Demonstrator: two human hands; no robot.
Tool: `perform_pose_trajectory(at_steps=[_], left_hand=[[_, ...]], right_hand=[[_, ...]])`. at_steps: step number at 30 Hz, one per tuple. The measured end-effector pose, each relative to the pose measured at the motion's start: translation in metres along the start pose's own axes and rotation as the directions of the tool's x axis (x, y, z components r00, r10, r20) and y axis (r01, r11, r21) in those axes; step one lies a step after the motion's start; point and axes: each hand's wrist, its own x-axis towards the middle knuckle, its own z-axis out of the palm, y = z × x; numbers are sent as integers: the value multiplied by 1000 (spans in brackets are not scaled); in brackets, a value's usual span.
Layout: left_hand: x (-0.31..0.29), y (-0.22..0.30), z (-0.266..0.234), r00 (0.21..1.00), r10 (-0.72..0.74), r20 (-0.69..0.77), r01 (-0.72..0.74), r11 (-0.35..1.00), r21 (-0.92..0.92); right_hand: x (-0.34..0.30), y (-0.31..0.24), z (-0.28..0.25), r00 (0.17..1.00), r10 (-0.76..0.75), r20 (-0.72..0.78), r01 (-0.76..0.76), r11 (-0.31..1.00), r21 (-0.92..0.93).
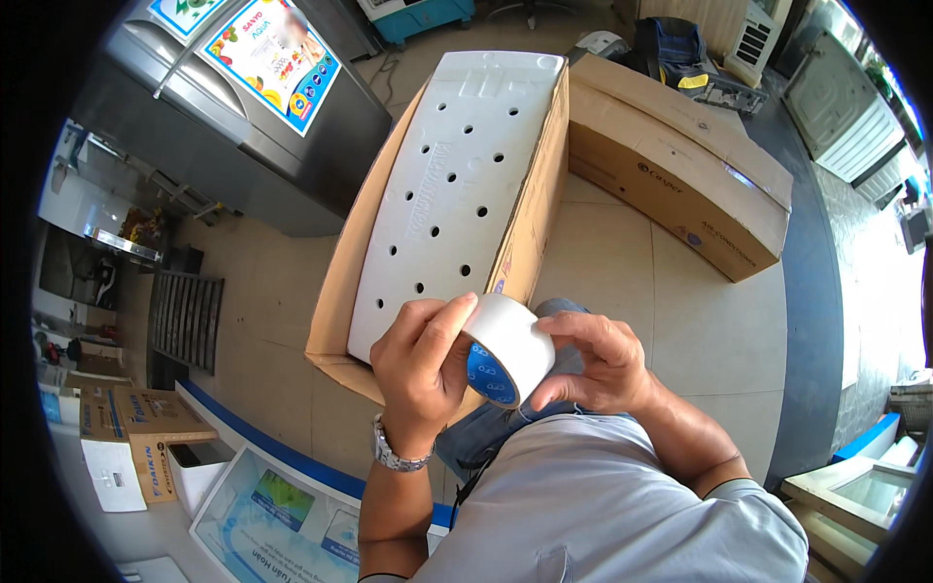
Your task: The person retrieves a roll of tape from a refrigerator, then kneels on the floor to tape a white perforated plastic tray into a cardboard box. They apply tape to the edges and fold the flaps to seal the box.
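A roll of white packing tape with a blue inner core is held up in front of my body. My left hand is closed round its left side, with the thumb partly hidden. At the roll's right side, the curled index finger and thumb of my right hand meet its outer face and edge. No loose tape end can be made out. Beyond my hands lies a long open cardboard box, filled by a white foam insert with several round holes.
A long closed carton lies on the floor to the right of the open box. A grey refrigerator stands at the left. Smaller cartons rest at the lower left, and a tool bag sits at the far right.
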Motion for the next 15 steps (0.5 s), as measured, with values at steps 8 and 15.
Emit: perform_pose_trajectory(at_steps=[8,15], left_hand=[[-7,-3,3,998,-58,-18,58,998,28],[-9,-3,2,991,-134,-12,134,991,-15]], right_hand=[[-1,9,2,993,-95,-75,81,981,-176],[1,12,8,986,-143,-82,128,978,-168]])
